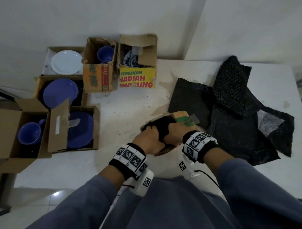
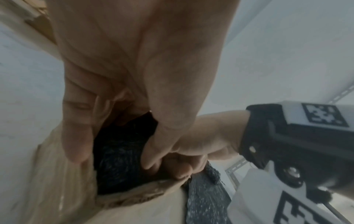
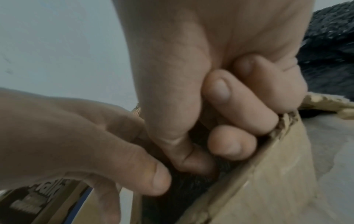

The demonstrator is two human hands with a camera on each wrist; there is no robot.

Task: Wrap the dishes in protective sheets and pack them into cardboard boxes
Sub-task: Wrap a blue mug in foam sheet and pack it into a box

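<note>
A black wrapped bundle (image 1: 163,126) sits in the mouth of a small open cardboard box (image 1: 182,118) at the table's near middle. My left hand (image 1: 149,138) grips the bundle's left side, fingers curled into the wrap. My right hand (image 1: 176,130) grips its right side, and the two hands touch. In the left wrist view the left hand (image 2: 122,106) curls over the dark wrap (image 2: 118,163) inside the torn box rim (image 2: 134,195). In the right wrist view the right hand (image 3: 210,151) pinches the wrap (image 3: 191,186) against the box wall (image 3: 258,181). What is wrapped is hidden.
Black bubble-wrap sheets (image 1: 237,116) lie spread at the right. Open boxes stand at the left and back with a white plate (image 1: 66,62), blue plates (image 1: 60,92), a blue mug (image 1: 29,133), a blue cup (image 1: 105,53) and a patterned dish (image 1: 131,59). The table edge (image 1: 61,183) runs near me.
</note>
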